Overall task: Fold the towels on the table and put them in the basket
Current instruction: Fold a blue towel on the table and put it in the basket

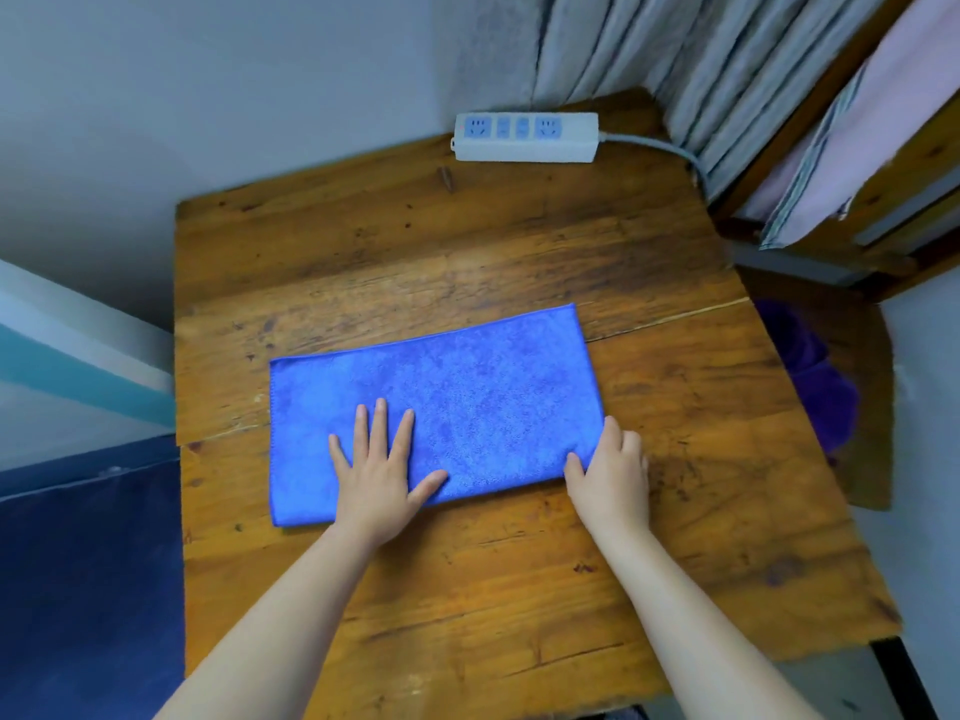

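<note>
Pressing a folded towel on a worn wooden table.
Blue towel, a flat rectangle, lies mid-table toward the near edge; left hand rests on it, fingers spread; right hand pinches its near right corner, fingertips hidden; a purple shape past the right edge is indistinct.

Your towel is lying flat near the middle of the tabletop, its long side running left to right. Your left hand is resting on its near left part; your right hand is sitting at its near right corner. A power strip is lying at the far edge, behind the towel.
</note>
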A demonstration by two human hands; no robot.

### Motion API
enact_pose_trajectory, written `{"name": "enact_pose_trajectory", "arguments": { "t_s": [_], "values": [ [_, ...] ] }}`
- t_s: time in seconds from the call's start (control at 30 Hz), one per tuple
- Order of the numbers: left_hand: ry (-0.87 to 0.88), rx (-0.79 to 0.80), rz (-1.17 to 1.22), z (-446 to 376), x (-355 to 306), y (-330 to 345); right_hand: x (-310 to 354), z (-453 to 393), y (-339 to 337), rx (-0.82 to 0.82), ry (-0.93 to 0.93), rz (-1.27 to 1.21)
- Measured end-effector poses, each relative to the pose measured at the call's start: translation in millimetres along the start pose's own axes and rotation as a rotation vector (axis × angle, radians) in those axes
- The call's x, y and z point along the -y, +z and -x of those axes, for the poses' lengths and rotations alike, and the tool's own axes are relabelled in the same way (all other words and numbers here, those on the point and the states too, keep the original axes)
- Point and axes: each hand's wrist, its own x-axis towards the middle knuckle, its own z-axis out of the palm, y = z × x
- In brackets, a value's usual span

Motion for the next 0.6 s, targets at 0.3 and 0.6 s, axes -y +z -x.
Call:
{"name": "enact_pose_trajectory", "arguments": {
  "t_s": [0.3, 0.6],
  "values": [
    [-0.087, 0.070, 0.012, 13, -19, -7, -8, -27, -14, 0.054, 0.087, -0.171],
    [0.085, -0.152, 0.031, -31, -74, -56, 4, -86, -66, 0.031, 0.023, -0.056]
  ]
}}
